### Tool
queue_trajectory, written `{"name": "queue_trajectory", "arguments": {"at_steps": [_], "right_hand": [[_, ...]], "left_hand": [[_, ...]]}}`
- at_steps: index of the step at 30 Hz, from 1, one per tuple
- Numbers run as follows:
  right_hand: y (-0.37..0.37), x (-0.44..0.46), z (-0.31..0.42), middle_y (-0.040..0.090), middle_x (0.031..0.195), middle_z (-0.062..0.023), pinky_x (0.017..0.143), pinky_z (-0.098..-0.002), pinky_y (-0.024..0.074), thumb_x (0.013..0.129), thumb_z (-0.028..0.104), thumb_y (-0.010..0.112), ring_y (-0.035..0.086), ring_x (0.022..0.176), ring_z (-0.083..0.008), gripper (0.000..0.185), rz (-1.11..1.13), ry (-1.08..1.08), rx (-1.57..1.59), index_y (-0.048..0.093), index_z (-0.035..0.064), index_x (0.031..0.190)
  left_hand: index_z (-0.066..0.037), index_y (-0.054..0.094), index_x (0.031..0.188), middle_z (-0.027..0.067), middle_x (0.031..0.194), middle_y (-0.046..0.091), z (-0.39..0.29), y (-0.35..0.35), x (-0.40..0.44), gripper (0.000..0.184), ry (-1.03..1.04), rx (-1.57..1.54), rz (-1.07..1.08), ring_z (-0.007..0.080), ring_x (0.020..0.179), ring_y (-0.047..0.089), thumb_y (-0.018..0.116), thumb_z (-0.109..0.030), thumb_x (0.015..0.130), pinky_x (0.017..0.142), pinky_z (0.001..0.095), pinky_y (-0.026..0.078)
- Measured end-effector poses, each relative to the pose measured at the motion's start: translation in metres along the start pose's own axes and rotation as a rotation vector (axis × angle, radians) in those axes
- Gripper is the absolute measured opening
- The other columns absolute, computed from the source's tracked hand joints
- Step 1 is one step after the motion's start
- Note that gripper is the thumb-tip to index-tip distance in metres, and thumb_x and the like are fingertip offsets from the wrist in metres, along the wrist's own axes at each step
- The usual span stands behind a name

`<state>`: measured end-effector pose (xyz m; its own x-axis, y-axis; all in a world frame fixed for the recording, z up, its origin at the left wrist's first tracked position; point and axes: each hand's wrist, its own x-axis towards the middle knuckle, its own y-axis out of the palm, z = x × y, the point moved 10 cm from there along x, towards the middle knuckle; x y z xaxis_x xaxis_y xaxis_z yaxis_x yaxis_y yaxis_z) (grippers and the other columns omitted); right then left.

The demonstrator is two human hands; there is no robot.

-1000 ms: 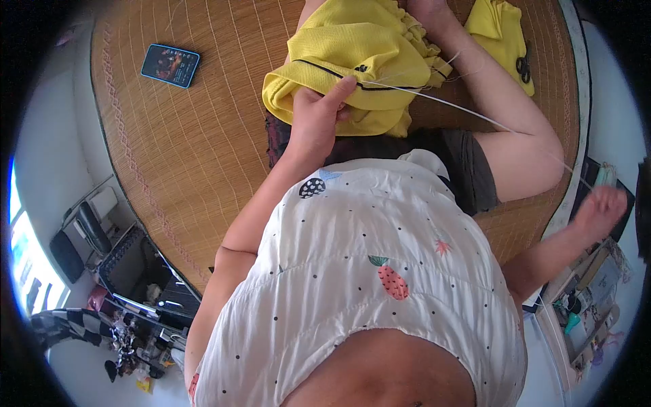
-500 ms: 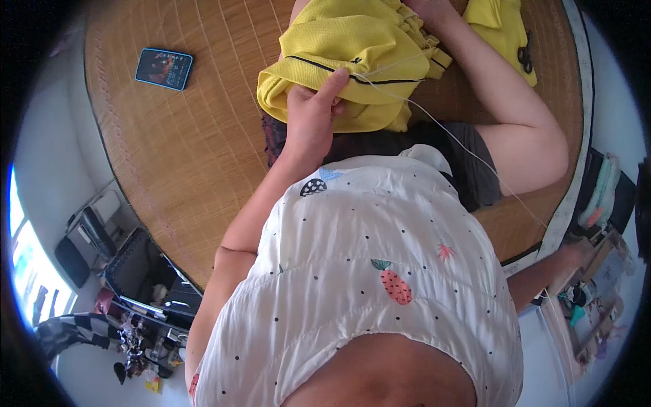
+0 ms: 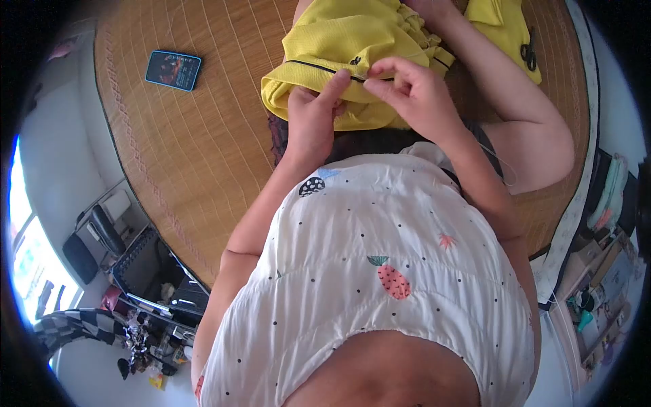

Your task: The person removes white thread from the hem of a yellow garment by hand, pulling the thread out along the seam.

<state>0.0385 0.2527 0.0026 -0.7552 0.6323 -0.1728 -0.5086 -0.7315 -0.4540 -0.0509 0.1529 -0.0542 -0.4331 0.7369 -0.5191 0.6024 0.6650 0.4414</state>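
Observation:
A yellow garment [image 3: 352,37] with thin black piping [image 3: 308,64] lies bunched over my lap. My left hand [image 3: 313,119] is closed on its near edge, thumb on top by the piping and fingers under the cloth. Just right of that thumb, my right hand [image 3: 424,102] has its thumb and forefinger drawn close together at the piping. Whatever sits between those fingertips is too small to make out. Slack white thread [image 3: 505,169] loops beside my right forearm; part of its run is hidden behind the arm.
Black-handled scissors [image 3: 528,57] rest on a second yellow cloth [image 3: 498,30] at the upper right. A phone [image 3: 173,70] with its screen lit lies on the woven mat [image 3: 203,156] to the left. Shelves with small items [image 3: 597,305] stand beyond the mat's right edge.
My right hand has come from far out at the lower right back to the piping beside my left thumb. The thread, stretched out before, now hangs slack. My left hand keeps its hold.

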Motion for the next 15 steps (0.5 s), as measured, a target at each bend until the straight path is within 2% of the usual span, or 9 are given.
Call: {"name": "queue_trajectory", "arguments": {"at_steps": [3,7,9,11,13,14,15], "right_hand": [[0.018,-0.003,-0.014,0.043,0.047,0.0011,0.041,-0.0232,0.0300,0.077,0.023,0.064,0.036,0.043,-0.0047,0.022,0.110,0.054,0.041,0.058,0.0025,0.076],[0.015,-0.005,-0.015,0.046,0.049,-0.0013,0.042,-0.0251,0.0325,0.079,0.022,0.062,0.038,0.044,-0.0056,0.021,0.028,-0.041,0.221,0.059,0.0008,0.075],[0.002,-0.004,-0.011,0.044,0.048,-0.0018,0.042,-0.0254,0.0328,0.079,0.019,0.062,0.037,0.044,-0.0063,0.018,-0.079,-0.122,0.143,0.059,0.0018,0.082],[-0.009,-0.005,-0.006,0.042,0.048,-0.0022,0.042,-0.0256,0.0326,0.078,0.017,0.062,0.037,0.043,-0.0069,0.018,-0.118,-0.113,0.055,0.058,0.0028,0.087],[-0.022,-0.009,0.002,0.038,0.046,-0.0023,0.042,-0.0256,0.0320,0.077,0.016,0.063,0.035,0.043,-0.0075,0.021,-0.088,-0.014,-0.041,0.056,0.0037,0.092],[-0.029,-0.011,0.001,0.033,0.045,-0.0014,0.041,-0.0252,0.0297,0.074,0.015,0.065,0.033,0.042,-0.0075,0.025,-0.142,-0.022,-0.070,0.053,0.0054,0.095],[-0.033,-0.014,-0.003,0.033,0.045,-0.0011,0.040,-0.0251,0.0289,0.074,0.015,0.066,0.032,0.041,-0.0075,0.025,-0.156,-0.010,-0.061,0.053,0.0057,0.093]], "left_hand": [[-0.004,0.053,0.099,0.0028,0.090,0.060,0.001,0.001,0.002,0.019,0.033,-0.009,0.031,0.0098,0.074,0.058,0.057,-0.013,0.083,0.058,0.0210,0.045],[-0.003,0.054,0.098,0.0035,0.089,0.060,0.001,0.004,0.003,0.020,0.031,-0.001,0.019,0.0103,0.073,0.058,0.058,-0.015,0.082,0.059,0.0214,0.046],[-0.003,0.053,0.099,0.0042,0.089,0.060,0.002,0.005,0.004,0.021,0.022,-0.001,0.042,0.0110,0.074,0.059,0.058,-0.015,0.082,0.060,0.0220,0.046],[-0.002,0.053,0.100,0.0045,0.091,0.060,0.001,0.002,0.005,0.022,0.030,0.037,0.023,0.0114,0.075,0.059,0.058,-0.014,0.082,0.060,0.0224,0.047],[-0.002,0.052,0.101,0.0047,0.092,0.060,-0.001,0.001,0.005,0.023,0.037,0.049,0.011,0.0118,0.076,0.059,0.058,-0.014,0.082,0.061,0.0228,0.047],[-0.002,0.052,0.101,0.0046,0.092,0.060,-0.002,0.001,0.005,0.023,0.040,0.042,0.010,0.0119,0.077,0.059,0.057,-0.014,0.083,0.062,0.0230,0.047],[-0.002,0.052,0.102,0.0046,0.093,0.059,-0.003,0.001,0.005,0.023,0.042,0.034,0.009,0.0120,0.077,0.059,0.057,-0.014,0.083,0.062,0.0231,0.047]]}}
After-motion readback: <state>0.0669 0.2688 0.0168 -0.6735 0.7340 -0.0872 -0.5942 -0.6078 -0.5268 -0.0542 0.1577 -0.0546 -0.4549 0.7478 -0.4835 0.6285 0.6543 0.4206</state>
